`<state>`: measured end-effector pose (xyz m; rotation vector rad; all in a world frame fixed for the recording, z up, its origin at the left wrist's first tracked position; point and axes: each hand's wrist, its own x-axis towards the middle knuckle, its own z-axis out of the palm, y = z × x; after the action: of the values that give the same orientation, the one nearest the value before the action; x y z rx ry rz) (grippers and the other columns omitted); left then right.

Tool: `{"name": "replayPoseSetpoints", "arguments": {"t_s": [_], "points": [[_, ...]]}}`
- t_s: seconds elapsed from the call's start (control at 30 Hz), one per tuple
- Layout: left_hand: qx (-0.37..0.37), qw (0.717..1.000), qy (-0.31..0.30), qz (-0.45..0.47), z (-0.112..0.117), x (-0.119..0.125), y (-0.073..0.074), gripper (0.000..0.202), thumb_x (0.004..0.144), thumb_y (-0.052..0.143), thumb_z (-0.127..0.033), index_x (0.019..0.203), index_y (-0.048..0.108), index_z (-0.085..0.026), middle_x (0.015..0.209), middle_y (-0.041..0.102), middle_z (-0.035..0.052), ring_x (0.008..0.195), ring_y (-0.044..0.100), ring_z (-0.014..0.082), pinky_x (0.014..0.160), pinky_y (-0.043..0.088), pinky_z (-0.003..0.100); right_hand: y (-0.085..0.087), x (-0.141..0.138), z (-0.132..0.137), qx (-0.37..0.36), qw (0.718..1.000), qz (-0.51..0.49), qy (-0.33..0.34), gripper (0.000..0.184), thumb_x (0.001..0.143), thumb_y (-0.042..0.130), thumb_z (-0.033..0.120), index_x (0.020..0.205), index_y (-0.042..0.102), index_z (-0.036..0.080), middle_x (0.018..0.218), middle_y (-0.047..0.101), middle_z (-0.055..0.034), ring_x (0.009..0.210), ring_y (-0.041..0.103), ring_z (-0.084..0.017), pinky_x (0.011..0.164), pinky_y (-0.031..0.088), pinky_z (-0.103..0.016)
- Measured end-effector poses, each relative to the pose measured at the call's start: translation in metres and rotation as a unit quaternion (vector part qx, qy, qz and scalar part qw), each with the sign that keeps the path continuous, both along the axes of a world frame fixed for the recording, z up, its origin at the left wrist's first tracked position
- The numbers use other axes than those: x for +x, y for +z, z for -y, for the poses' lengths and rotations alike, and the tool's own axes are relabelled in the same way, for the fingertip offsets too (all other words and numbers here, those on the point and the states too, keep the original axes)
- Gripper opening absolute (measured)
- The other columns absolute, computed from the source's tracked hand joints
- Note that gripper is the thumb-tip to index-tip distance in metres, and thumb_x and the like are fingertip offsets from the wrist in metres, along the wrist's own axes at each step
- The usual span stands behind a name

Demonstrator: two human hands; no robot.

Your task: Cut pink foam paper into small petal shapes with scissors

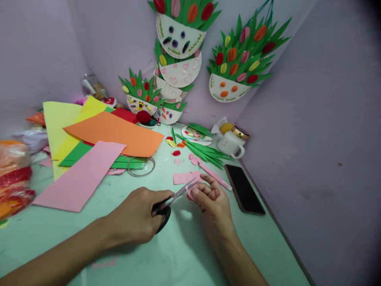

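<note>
My left hand (139, 216) is closed round the black handles of a pair of scissors (174, 198), whose blades point right and up into a small pink paper piece (192, 192). My right hand (212, 200) pinches that pink piece between thumb and fingers, just above the pale green table (178, 254). A pink paper strip (186, 177) lies flat right behind the blades.
Large pink (81, 176), orange (114, 133), yellow and green sheets lie at the left. A tape ring (141, 166), green paper leaves (205, 153), a pink pencil (216, 176), a white mug (230, 143) and a black phone (244, 188) sit nearby. Paper-plate flower crafts (238, 59) hang on the wall.
</note>
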<state>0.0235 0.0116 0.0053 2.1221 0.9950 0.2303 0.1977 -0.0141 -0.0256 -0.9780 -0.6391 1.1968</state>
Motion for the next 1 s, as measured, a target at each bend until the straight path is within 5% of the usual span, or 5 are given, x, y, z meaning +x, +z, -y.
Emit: {"name": "replayPoseSetpoints", "arguments": {"t_s": [1.0], "points": [[-0.015,1.0,-0.015,0.006,-0.0001,-0.0013,0.0027,0.018,0.071,0.04,-0.008,0.077,0.053,-0.018,0.059,0.048,-0.0059,0.054,0.042,0.0085,0.049,0.026,0.02,0.0051,0.0001,0.0006,-0.021,1.0,0.024,-0.002,0.047,0.057,0.077,0.018,0.095,0.049,0.017,0.058,0.063,0.0063,0.055,0.058,-0.01,0.058,0.046,-0.024]]}}
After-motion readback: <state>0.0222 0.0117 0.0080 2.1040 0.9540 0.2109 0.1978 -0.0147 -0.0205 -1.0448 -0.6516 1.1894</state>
